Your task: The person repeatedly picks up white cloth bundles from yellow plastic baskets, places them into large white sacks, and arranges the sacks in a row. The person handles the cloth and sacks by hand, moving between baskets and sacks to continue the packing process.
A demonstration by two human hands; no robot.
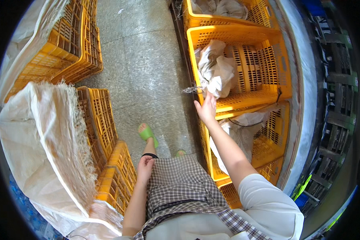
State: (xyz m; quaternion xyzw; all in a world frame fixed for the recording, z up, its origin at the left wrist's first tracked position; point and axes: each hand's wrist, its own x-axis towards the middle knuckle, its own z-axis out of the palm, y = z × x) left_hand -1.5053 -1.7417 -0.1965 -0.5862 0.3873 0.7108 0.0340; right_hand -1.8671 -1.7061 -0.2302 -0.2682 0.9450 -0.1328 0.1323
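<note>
While you stand on the grey stone floor (144, 68), your right hand (207, 109) reaches out to the near rim of the middle yellow crate (244, 104) in the row at your right. Fingers spread open and lie against that rim; whether they grip it, I cannot tell. Nothing else is in the hand.

Inside the middle yellow crate, just beyond your fingertips, sits a crumpled white cloth (216, 72), bunched against the crate's left wall, with a frayed thread end hanging over the rim beside your hand. A dark cord (278, 95) hangs at the crate's far right corner.

Nearer you than that crate: a second yellow crate (268, 140) holding a white woven sack (240, 130), touching the middle crate's front wall. Beyond it: another yellow crate (224, 18) with pale cloth in it.

Your left hand (145, 165) hangs well apart from the middle crate, loosely curled, empty, resting by the checked apron (180, 184); a black band sits at the wrist.

Across the floor from the middle crate: stacked yellow crates (104, 120) draped with a large white woven sack (48, 144), frayed along its edge. A green sandal (148, 134) shows between.
</note>
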